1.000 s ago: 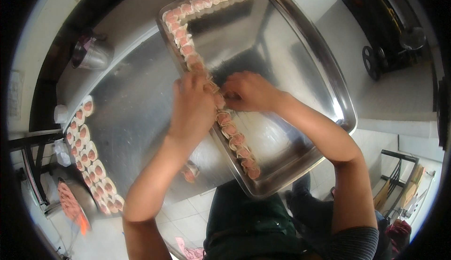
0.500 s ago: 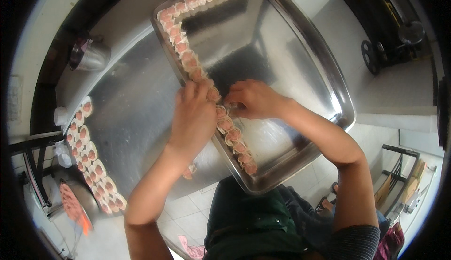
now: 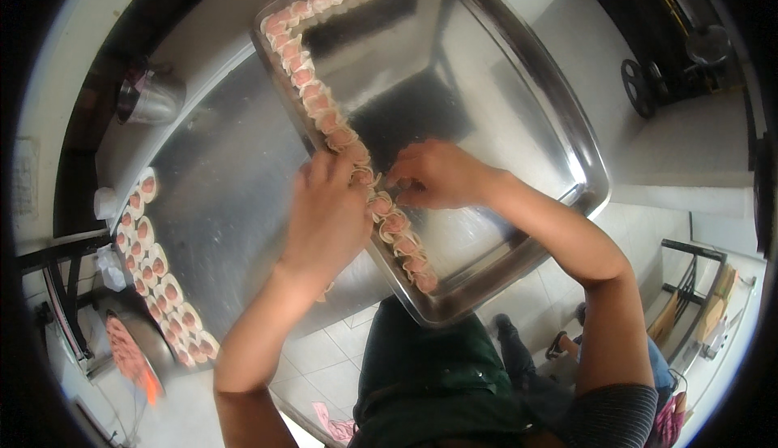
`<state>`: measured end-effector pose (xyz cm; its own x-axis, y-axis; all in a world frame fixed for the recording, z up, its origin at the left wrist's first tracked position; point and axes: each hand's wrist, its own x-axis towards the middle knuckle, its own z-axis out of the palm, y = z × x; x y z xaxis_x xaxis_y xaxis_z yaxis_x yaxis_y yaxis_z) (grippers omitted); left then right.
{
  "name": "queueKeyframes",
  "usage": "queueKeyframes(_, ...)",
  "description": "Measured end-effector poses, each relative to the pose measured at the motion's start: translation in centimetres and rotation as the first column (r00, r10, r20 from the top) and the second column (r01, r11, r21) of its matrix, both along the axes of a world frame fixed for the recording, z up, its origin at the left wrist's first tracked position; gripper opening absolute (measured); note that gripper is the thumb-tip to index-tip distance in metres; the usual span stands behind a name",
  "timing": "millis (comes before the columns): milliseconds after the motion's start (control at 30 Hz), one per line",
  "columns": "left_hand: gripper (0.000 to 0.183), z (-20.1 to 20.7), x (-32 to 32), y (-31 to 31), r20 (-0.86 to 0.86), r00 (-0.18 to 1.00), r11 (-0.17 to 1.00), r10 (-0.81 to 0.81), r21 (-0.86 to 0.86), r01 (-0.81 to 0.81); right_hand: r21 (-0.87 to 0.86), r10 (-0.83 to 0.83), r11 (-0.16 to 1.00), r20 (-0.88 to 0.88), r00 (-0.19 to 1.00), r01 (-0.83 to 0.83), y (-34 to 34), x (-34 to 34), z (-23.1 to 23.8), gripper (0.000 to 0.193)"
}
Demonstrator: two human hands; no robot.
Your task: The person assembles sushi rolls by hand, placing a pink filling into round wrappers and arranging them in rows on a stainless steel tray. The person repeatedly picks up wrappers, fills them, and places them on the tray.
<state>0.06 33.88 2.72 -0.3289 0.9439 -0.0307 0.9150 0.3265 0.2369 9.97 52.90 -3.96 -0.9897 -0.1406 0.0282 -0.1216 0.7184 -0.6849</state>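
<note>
A line of open-topped dumplings [image 3: 395,224], pale wrappers around pink filling, runs along the left side of a large metal tray [image 3: 502,116] and across its far end. My left hand [image 3: 328,217] reaches over the tray's left rim, its fingers bent and closed around a dumpling in the line. From the other side my right hand [image 3: 438,174] pinches at the wrapper edge of a dumpling close by. The fingertips partly hide what they hold. Beneath my left forearm, a small piece of wrapper [image 3: 326,292] peeks out on the metal table [image 3: 219,205].
Several flat wrappers topped with filling [image 3: 154,266] lie in rows at the table's left end. Beyond them is a bowl of pink filling [image 3: 126,347] with an orange utensil [image 3: 151,385]. A metal pot [image 3: 154,100] stands far left. Another person's foot [image 3: 556,346] shows at lower right.
The tray and its dumplings sit slightly farther left and up in the view. Both hands stay at the line, with small finger movements. The piece under my left forearm is now more hidden.
</note>
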Motion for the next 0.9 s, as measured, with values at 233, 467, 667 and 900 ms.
queueKeyframes(233,0.019,-1.2,0.6,0.2,-0.014,1.000,0.999,0.019,0.031,-0.019,0.057,0.065,0.997,-0.120,0.991,-0.058,-1.1,0.5,-1.0,0.022)
queueKeyframes(467,0.023,-1.1,0.0,0.8,-0.048,0.998,0.996,0.032,0.081,-0.028,0.052,-0.037,0.998,-0.130,0.991,0.044,-1.5,-0.1,-0.9,0.022)
queueKeyframes(667,0.023,0.6,1.8,-0.7,-0.007,0.999,0.999,0.036,0.040,-0.036,0.034,-0.012,0.999,-0.016,1.000,0.013,-0.6,1.0,-0.3,0.027)
queueKeyframes(900,0.021,-1.0,2.8,-0.8,0.007,0.999,0.999,-0.037,0.011,0.037,0.035,0.060,0.998,-0.074,0.995,-0.057,-1.8,3.3,-0.6,0.028)
